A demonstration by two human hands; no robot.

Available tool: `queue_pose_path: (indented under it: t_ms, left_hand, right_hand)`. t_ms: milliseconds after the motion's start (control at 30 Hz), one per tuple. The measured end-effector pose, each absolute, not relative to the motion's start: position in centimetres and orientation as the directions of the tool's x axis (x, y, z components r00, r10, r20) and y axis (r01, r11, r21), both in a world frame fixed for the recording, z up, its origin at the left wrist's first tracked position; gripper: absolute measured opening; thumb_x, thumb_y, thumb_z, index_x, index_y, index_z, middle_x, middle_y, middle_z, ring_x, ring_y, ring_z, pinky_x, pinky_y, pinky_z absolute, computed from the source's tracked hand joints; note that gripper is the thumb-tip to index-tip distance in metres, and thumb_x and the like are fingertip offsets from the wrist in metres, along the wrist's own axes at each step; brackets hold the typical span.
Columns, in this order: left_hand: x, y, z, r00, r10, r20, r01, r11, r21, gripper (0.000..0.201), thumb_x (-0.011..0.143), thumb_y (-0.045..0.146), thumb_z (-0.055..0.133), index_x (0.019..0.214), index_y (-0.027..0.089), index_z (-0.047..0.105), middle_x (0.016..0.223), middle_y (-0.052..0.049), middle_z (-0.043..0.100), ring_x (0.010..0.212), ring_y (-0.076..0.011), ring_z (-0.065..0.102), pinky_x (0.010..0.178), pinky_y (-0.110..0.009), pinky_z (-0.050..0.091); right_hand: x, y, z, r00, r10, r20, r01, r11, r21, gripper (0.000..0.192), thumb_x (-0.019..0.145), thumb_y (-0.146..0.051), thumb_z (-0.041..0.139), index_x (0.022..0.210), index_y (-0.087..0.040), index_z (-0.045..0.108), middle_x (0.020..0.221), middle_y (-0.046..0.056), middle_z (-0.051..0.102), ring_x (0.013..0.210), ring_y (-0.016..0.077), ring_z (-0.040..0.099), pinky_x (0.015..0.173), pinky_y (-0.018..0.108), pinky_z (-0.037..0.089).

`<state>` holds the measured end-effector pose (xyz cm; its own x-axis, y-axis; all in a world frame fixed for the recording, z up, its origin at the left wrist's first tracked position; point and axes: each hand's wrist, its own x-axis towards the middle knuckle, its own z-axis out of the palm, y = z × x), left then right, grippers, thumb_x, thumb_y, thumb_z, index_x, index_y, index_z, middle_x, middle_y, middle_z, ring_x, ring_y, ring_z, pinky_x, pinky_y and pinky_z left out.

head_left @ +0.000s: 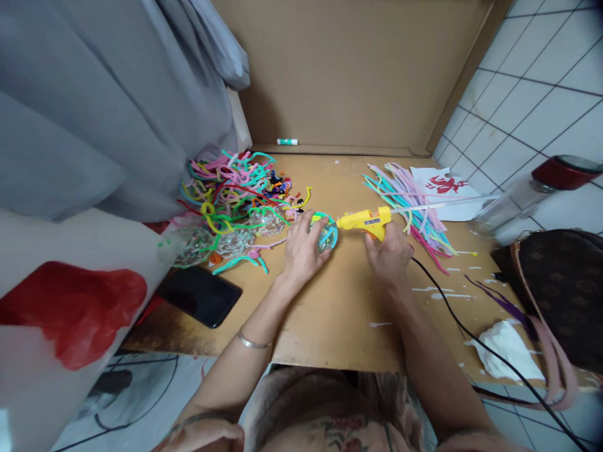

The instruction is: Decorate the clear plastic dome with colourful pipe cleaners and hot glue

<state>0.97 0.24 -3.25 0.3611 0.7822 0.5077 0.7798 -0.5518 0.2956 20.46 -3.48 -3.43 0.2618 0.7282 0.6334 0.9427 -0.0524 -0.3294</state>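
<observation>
Head view: the left hand (301, 248) lies curled over a small clear ball wrapped in teal pipe cleaner (327, 233), pressing it to the wooden table (330, 314); the right hand (389, 254) is closed around the grip of a yellow hot glue gun (365, 221), its nozzle touching or nearly touching the ball; the black cord (471, 333) trails off to the right; a tangled pile of pipe cleaners (235, 188) sits left, straight ones (409, 201) right, a black phone (200, 295) near the table edge.
</observation>
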Motion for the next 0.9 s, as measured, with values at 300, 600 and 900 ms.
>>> queue_pose_path:
  t_ms: [300,600,900]
  left_hand:
    - [1.0,0.3,-3.4,0.358,0.774,0.523,0.775,-0.558,0.295,0.069,0.067,0.024,0.077,0.131,0.020,0.050,0.145,-0.018,0.044,0.136,-0.0355,0.041,0.109,-0.050,0.038]
    - [1.0,0.3,-3.6,0.355,0.779,0.517,0.771,-0.557,0.309,0.067,0.070,0.025,0.075,0.131,0.022,0.049,0.147,-0.017,0.043,0.137,-0.0353,0.040,0.109,-0.051,0.037]
    - [1.1,0.3,-3.4,0.354,0.791,0.499,0.781,-0.543,0.308,0.070,0.066,0.024,0.079,0.131,0.019,0.051,0.144,-0.018,0.045,0.136,-0.0370,0.041,0.109,-0.051,0.038]
  right_hand:
    - [20.9,-3.3,-3.7,0.258,0.699,0.667,0.936,-0.010,-0.351,0.023,0.085,-0.036,0.050,0.099,-0.018,0.052,0.084,0.009,0.058,0.078,0.0260,0.057,0.064,0.032,0.039]
    - [20.5,-3.1,-3.9,0.329,0.713,0.620,0.905,-0.050,-0.422,0.026,0.082,-0.040,0.052,0.096,-0.018,0.055,0.084,0.010,0.062,0.079,0.0271,0.059,0.064,0.032,0.041]
    - [22.7,-2.8,-2.5,0.588,0.753,0.295,0.750,-0.373,-0.546,0.045,0.079,-0.052,0.057,0.100,-0.012,0.062,0.097,0.019,0.068,0.091,0.0327,0.062,0.075,0.039,0.046]
